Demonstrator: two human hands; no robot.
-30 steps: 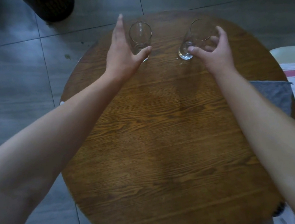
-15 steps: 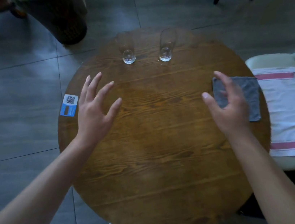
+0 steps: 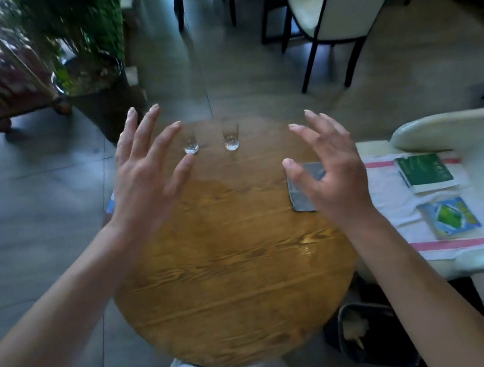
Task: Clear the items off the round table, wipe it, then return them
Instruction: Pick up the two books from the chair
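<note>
- The round table (image 3: 232, 278) carries two small glasses (image 3: 190, 142) side by side at its far edge and a grey cloth (image 3: 304, 185) near its right edge; the rest of the top is bare wood.
- Judging by that, the task looks either barely begun or nearly finished; the pictures alone do not settle which. Two booklets (image 3: 425, 171) lie on a striped towel (image 3: 394, 214) on the pale seat beside the table, well apart from the glasses.
- The left hand (image 3: 144, 181) hovers above the table's left side, fingers spread wide, holding nothing.
- The right hand (image 3: 330, 171) hovers over the cloth, fingers apart and loosely bent, gripping nothing.
- The tabletop is glossy varnished wood with strong grain; the glasses are clear with thick bases; the cloth looks soft, matte and folded flat.
</note>
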